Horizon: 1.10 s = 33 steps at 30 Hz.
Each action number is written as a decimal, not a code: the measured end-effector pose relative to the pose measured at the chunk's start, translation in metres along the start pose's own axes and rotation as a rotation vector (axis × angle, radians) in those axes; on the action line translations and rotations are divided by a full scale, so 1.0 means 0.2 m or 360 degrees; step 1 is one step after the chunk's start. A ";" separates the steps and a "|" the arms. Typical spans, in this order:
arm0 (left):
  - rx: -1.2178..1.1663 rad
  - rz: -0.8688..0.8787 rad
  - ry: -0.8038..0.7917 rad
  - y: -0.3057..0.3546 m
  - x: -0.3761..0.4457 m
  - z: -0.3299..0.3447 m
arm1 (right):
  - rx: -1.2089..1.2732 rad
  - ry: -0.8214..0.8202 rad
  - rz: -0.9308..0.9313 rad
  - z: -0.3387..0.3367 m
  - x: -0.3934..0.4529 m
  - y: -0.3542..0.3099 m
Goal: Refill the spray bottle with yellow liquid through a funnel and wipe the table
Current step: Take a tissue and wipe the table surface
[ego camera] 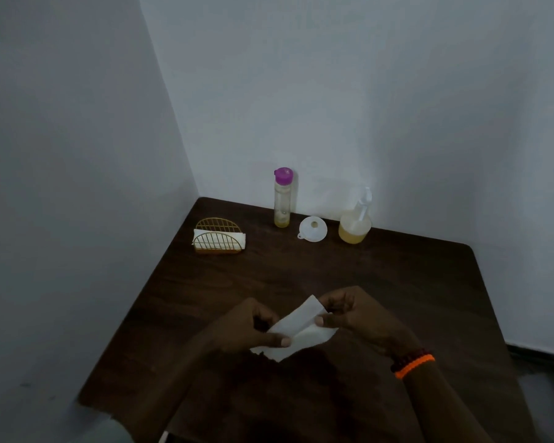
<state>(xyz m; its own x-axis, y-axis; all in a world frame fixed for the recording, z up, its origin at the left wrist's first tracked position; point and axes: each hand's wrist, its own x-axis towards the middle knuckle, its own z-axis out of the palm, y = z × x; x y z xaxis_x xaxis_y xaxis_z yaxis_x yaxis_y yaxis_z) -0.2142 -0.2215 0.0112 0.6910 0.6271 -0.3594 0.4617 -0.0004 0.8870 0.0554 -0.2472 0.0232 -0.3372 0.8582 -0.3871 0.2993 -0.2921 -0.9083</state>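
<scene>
Head view: a white napkin [296,330] is held over the near middle of the dark table [397,282], pinched at one end by the left hand [247,327] and at the other by the right hand [359,318], thumbs on top. Its long axis is seen running from near left to far right, between the two hands. The spray bottle [355,223], partly filled with yellow liquid, is set far back against the wall, to the right of a white funnel [313,229] and a purple-capped bottle [282,197]. A wire holder [218,238] with more napkins is placed far left. The refill is judged done; wiping is judged to be next, the bare tabletop lying directly below both hands, neither nearer.
</scene>
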 end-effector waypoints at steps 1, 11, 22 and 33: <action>0.0010 0.0003 -0.0011 -0.03 -0.01 -0.01 | 0.0025 -0.0002 0.0040 0.00 0.00 0.03; 0.0389 -0.0064 0.0207 -0.24 0.22 -0.12 | -0.0209 0.0311 0.0303 0.06 0.16 0.32; 0.1100 0.0361 0.0432 -0.43 0.46 -0.12 | -0.0992 0.0670 0.0205 0.03 0.40 0.45; 0.1062 0.0040 0.0963 -0.79 0.22 -0.08 | -0.1418 0.0462 0.0069 0.55 0.50 0.58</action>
<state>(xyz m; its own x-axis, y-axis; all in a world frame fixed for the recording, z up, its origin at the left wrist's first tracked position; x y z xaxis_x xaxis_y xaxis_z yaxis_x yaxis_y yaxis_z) -0.2662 -0.1807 -0.1406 0.3813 0.9236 0.0393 0.8076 -0.3535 0.4719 -0.0414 -0.2408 -0.1379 -0.1094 0.9610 -0.2540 0.9203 0.0013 -0.3913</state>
